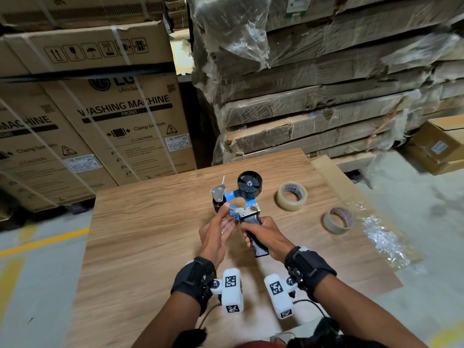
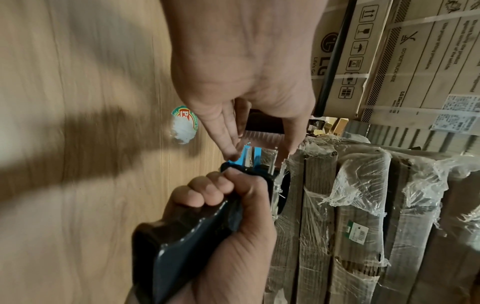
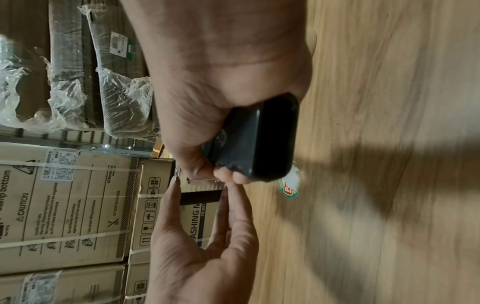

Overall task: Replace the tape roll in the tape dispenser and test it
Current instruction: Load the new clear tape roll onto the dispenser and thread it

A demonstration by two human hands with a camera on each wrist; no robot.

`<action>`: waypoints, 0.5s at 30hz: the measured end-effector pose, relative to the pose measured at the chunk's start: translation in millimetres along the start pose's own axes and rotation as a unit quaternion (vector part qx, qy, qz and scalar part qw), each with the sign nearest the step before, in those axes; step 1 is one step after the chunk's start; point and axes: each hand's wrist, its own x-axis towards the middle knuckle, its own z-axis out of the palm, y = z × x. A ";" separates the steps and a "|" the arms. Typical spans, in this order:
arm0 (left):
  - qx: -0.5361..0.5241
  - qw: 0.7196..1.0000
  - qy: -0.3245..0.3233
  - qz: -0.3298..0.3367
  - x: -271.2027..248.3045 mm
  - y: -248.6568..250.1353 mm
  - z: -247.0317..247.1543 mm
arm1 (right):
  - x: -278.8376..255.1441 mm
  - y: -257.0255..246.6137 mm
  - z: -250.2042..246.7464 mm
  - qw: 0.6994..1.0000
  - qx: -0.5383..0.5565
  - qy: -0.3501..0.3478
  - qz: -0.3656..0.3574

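The tape dispenser (image 1: 232, 198) has a blue frame, a black handle and metal parts, and is held above the wooden table (image 1: 150, 234). Its black hub (image 1: 249, 184) carries no roll. My right hand (image 1: 261, 234) grips the handle (image 3: 254, 139). My left hand (image 1: 229, 213) reaches up to the front of the frame with straight fingers (image 2: 228, 144). Thumb and fingertips touch opposite sides near the black roller (image 3: 201, 197). A full clear tape roll (image 1: 292, 196) lies on the table right of the dispenser. An empty brown core (image 1: 337, 220) lies further right.
Crumpled clear plastic wrap (image 1: 384, 237) lies by the table's right edge. A round sticker (image 2: 184, 127) is on the tabletop below the dispenser. Strapped washing-machine cartons (image 1: 120, 121) and wrapped flat cardboard stacks (image 1: 326, 96) stand close behind the table.
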 end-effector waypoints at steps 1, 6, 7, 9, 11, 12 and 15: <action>-0.003 1.000 0.003 0.002 -0.4 -0.3 1.2 | 0.2 0.4 0.5 1.000 0.004 0.001 0.003; -0.012 1.000 0.020 0.014 -1.3 -2.4 0.7 | -2.3 2.2 3.3 1.000 0.023 0.014 0.011; -0.013 1.000 0.022 0.017 -1.8 -2.9 0.4 | -3.3 2.1 4.6 1.000 0.023 0.017 0.008; -0.012 0.999 0.025 0.025 -3.1 -4.3 0.4 | -5.2 1.6 7.7 0.999 0.022 0.025 0.002; -0.011 0.999 0.031 0.030 -4.5 -5.2 1.7 | -6.2 1.6 10.6 0.999 0.032 0.033 -0.004; -0.012 0.999 0.034 0.031 -4.8 -6.3 2.5 | -6.2 1.6 11.4 0.999 0.041 0.035 -0.005; -0.021 0.999 0.038 0.028 -6.6 -10.0 5.7 | -5.5 2.9 13.4 0.997 0.067 0.035 0.001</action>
